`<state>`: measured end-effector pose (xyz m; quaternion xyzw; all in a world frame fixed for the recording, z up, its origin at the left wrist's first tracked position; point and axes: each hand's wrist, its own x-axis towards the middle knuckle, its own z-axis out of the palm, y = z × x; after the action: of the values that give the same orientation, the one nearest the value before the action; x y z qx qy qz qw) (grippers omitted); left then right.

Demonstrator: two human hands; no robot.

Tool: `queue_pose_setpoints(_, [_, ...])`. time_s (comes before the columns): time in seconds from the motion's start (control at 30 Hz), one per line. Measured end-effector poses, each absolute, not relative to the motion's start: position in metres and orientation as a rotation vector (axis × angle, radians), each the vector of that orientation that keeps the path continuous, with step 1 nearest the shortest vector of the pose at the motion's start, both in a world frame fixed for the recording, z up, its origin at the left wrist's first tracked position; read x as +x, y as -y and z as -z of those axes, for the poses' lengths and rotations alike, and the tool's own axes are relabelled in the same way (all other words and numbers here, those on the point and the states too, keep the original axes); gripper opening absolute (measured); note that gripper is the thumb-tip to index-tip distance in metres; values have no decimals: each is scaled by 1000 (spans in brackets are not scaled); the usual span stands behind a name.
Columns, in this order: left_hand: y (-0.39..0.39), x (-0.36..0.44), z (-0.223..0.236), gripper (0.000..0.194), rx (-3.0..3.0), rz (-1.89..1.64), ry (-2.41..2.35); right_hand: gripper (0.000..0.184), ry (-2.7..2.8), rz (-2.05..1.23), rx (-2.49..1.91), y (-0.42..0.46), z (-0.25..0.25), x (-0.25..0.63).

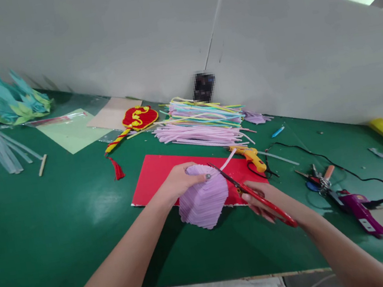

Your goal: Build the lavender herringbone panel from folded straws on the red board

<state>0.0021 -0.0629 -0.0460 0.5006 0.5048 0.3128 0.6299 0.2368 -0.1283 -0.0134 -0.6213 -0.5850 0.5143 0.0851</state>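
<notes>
A lilac ribbed piece, built of rows of fuzzy pipe cleaners, is gripped at its upper edge by my left hand, thumb in front. A loose pipe cleaner end sticks out from its top right. My right hand is closed around red-handled scissors. Their blades point up and left, near the base of that loose end; whether they touch it I cannot tell. Beneath both hands lies a red board on the green table.
Behind the board are bundled pastel pipe cleaners and a yellow glue gun. A red fan-shaped piece lies left of them. On the right rest keys and a purple glue gun with its cord. A grey partition bounds the back.
</notes>
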Motion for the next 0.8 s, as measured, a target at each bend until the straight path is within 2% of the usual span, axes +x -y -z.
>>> queue_pose_setpoints(0.4, [62,2,50,34,1153,-706,-1123,34,1697,-1480,-1950,133,2,226])
queue_pose_setpoints(0.57, [61,2,51,34,1184,-694,-1153,36,1685,-1561,-1924,133,1,227])
queue_pose_setpoints(0.8, [60,2,52,35,1162,-694,-1158,36,1757,-1394,-2000,131,16,227])
